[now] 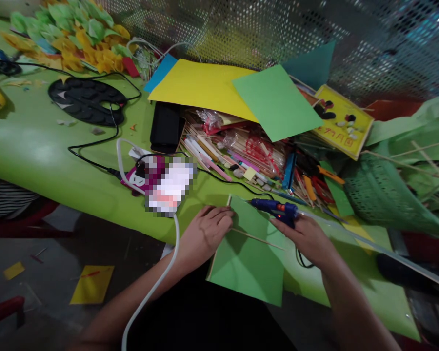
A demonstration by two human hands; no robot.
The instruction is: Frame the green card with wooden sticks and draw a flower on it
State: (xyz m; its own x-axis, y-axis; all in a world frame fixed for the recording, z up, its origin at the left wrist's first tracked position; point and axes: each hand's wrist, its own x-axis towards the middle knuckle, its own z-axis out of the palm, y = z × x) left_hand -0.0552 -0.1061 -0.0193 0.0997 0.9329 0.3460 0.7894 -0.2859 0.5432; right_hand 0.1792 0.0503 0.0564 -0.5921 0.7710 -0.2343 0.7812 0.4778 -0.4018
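A green sheet of card [254,263] lies at the table's front edge, with a thin stick along its left edge. Another thin wooden stick [258,238] runs across the card. My left hand [211,229] is closed at the card's left edge, its thumb and fingertips at this stick's left end; the fingers partly hide the grip. In my right hand [309,239] is a blue hot glue gun [278,208], a small red light glowing on it. Its nozzle points left, over the upper part of the card. A long clear glue stick [369,243] trails from its back.
A blurred phone [171,187] rests by a purple power strip [142,178] with cables. Sticks, pens and scissors pile up behind, under yellow card [205,87]. A green basket [380,180] stands right, a black palette [86,100] left. A white cable [149,297] crosses my left forearm.
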